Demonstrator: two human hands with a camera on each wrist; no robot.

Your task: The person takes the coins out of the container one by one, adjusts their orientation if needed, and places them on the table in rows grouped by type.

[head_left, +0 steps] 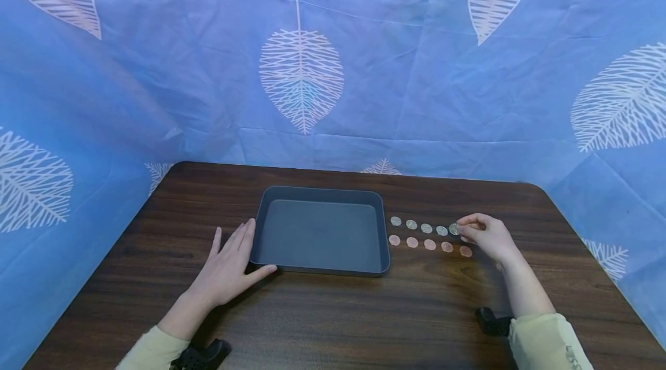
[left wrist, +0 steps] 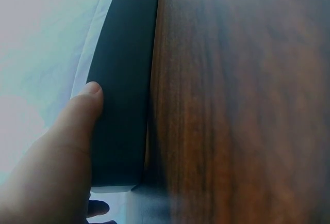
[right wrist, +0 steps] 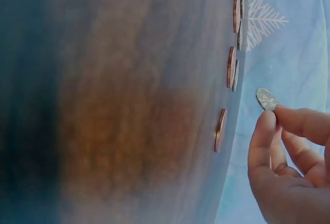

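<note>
My right hand [head_left: 486, 235] pinches a silver coin [right wrist: 266, 99] between thumb and finger, raised off the table in the right wrist view. It is at the right end of a row of silver coins [head_left: 426, 228]. Nearer to me runs a second row, of copper coins [head_left: 429, 244]; its rightmost copper coin [right wrist: 220, 130] lies just below the hand. My left hand [head_left: 224, 272], fingers straight and spread, rests against the left side of a dark grey rectangular tray [head_left: 322, 270]. Its thumb [left wrist: 85, 110] lies along the tray's near wall.
The dark wooden table [head_left: 333, 324] has rounded far corners. Behind it hangs a blue cloth [head_left: 395, 69] with white leaf prints. Both coin rows start close beside the tray's right wall.
</note>
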